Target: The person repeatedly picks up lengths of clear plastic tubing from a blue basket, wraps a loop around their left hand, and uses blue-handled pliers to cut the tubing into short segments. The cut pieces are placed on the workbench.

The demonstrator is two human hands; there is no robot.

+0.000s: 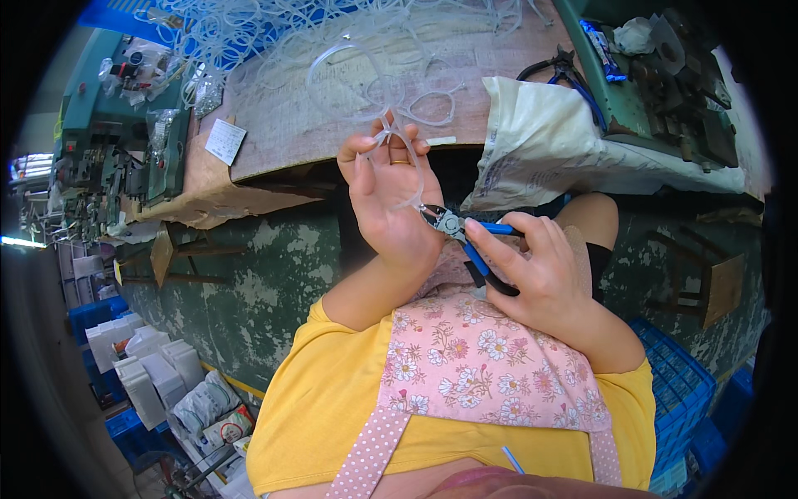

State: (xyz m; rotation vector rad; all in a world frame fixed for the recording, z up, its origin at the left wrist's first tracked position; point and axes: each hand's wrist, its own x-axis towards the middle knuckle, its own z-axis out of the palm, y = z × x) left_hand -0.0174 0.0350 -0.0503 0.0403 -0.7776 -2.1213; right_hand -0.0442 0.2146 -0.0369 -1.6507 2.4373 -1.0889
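My left hand point(399, 187) is raised palm up in front of my apron, its thumb and fingers closed on a looped length of clear plastic tubing point(337, 51). The tubing's loops stand above the fingertips, and one end hangs down across the palm. Blue-handled cutting pliers point(449, 223) are gripped in my right hand point(536, 266), fingers around the handles. Their jaws point left and meet the tubing's lower end by the left palm. Whether the jaws are fully closed is too small to tell.
A tangled heap of clear tubing point(241, 29) covers the bench's far side. More pliers point(565, 71) lie at the right beside a white sack point(532, 133). Green machines stand left point(100, 116) and right point(657, 83). A paper slip point(225, 141) is on the left. A blue crate point(677, 374) sits on the floor.
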